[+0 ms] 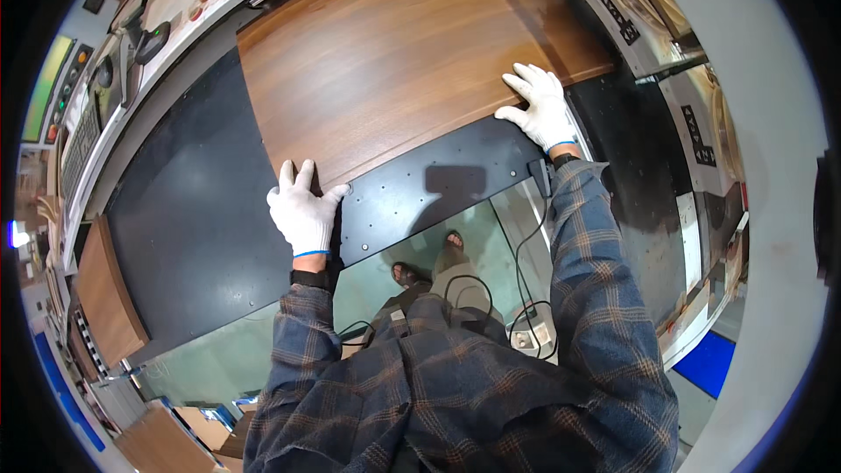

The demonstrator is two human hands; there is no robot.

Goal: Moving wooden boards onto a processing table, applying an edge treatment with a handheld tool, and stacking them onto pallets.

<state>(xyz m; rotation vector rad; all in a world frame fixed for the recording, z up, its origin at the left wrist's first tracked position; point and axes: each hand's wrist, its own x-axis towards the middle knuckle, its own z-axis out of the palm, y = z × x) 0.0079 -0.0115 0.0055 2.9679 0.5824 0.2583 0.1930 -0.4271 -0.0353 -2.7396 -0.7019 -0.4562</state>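
Observation:
A large brown wood-grain panel [377, 61] lies flat on a black work surface [193, 201]. My left hand [303, 210], in a white knit glove with a blue cuff, rests at the panel's near left corner; its fingers are spread, with the thumb stretched to the right along the near edge. At the right part of that edge is my right hand [540, 109], gloved alike, its fingers laid out over the panel and its thumb apart. Neither hand is closed around anything. What lies under the palms is hidden.
A smaller wood-grain board [109, 289] stands at the far left end. Along the left side are a keyboard [81, 140] and a black handheld scanner [153, 42]. Machine housings [692, 131] line the right. A black cable [521, 271] hangs near my right forearm.

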